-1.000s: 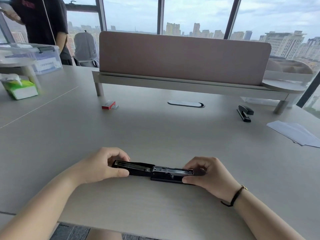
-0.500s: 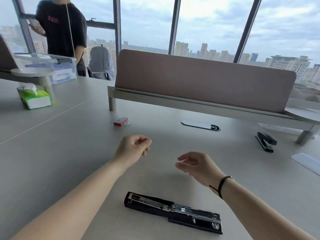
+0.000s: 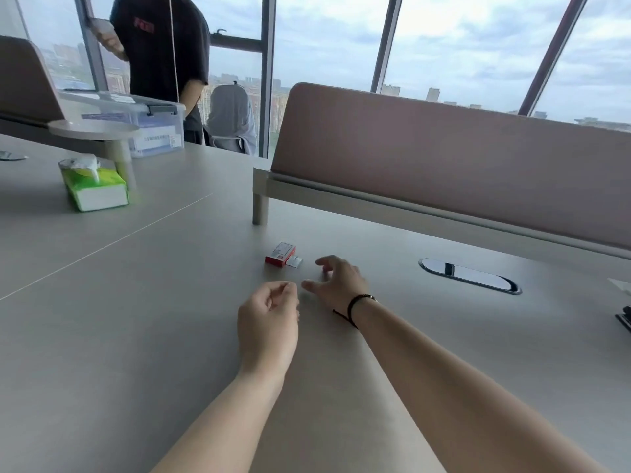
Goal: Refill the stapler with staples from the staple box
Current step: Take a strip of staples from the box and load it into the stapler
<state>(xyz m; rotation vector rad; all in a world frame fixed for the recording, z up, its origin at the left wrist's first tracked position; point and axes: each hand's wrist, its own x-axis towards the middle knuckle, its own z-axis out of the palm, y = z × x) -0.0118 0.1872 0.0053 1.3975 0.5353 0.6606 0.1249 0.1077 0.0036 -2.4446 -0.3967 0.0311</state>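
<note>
A small red and white staple box (image 3: 280,254) lies on the grey table, with a pale inner tray or staple strip (image 3: 295,261) sticking out at its right end. My right hand (image 3: 338,280) reaches over the table just right of the box, fingers spread, holding nothing and a short way from the box. My left hand (image 3: 268,317) hovers below the box with its fingers loosely curled and nothing in them. The opened stapler is out of view below the frame.
A pink divider panel on a raised shelf (image 3: 444,165) crosses the table behind the box. A cable slot (image 3: 469,276) is at right, a second black stapler (image 3: 625,317) at the right edge. A green tissue pack (image 3: 94,184), a clear bin (image 3: 136,124) and a standing person (image 3: 160,52) are at left.
Both hands let go of the opened stapler and moved forward toward the staple box. The view tilted up, so the stapler dropped out of the frame.
</note>
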